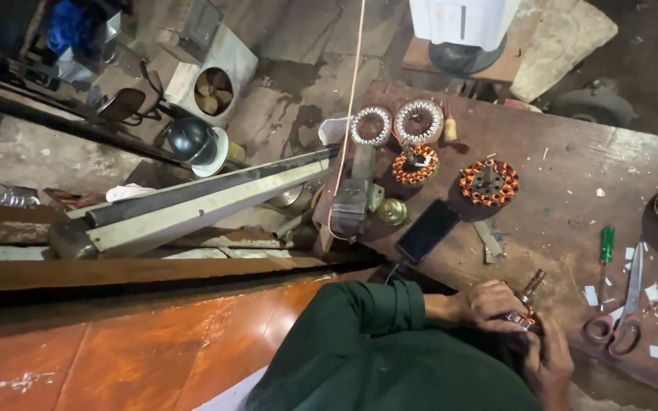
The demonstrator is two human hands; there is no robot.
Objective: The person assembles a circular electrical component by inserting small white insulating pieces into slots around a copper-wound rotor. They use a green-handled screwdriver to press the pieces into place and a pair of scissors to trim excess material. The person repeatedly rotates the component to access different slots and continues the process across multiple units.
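Note:
My left hand [487, 304], coming out of a dark green sleeve [375, 335], grips a small metal motor part [528, 298] with a short shaft sticking up, at the near edge of the brown wooden workbench [557, 228]. My right hand [550, 364] is closed on the same part from below, against my left hand. Most of the part is hidden by the fingers.
On the bench lie several copper-wound stators [489, 183], two bare stator rings [418, 120], a black phone [428, 230], a green-handled screwdriver [607, 247], scissors [622, 312] and paper scraps. A bench vise [352, 199] sits at the left end. Long beams [192, 202] and fan parts lie on the floor.

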